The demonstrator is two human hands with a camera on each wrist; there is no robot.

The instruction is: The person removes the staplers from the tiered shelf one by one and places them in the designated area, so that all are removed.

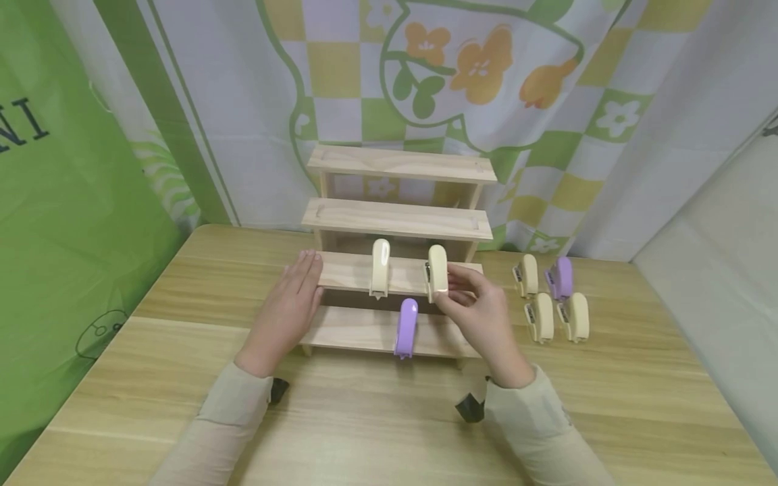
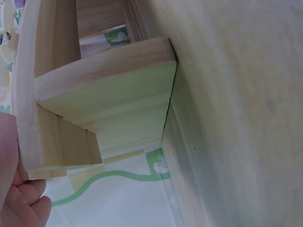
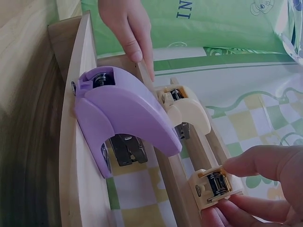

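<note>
Behind everything hangs a white curtain printed with green and yellow checks and orange flowers (image 1: 243,101), with a bright green cloth (image 1: 73,182) to the left. Below stretches a table with a pale wood grain (image 1: 365,432), bearing a four-tier stepped rack of light, unpainted wood (image 1: 398,216). Two arms in beige sleeves (image 1: 225,412) reach in from the near edge. The left hand (image 1: 288,304) rests at the left end of the rack's second tier from the bottom, fingers straight and close together. The right hand (image 1: 480,307) pinches an upright cream plastic stapler (image 1: 437,270) between thumb and fingers, at the right part of that same tier; whether its base bears on the wood I cannot tell. Left of it, apart, a matching cream stapler (image 1: 380,266) stands on the tier, and a glossy purple stapler (image 1: 406,327) stands on the lowest one. Right of the rack, four more stand grouped on the table: a second purple stapler (image 1: 562,278) at back right, with three other cream staplers (image 1: 541,317) around it.
</note>
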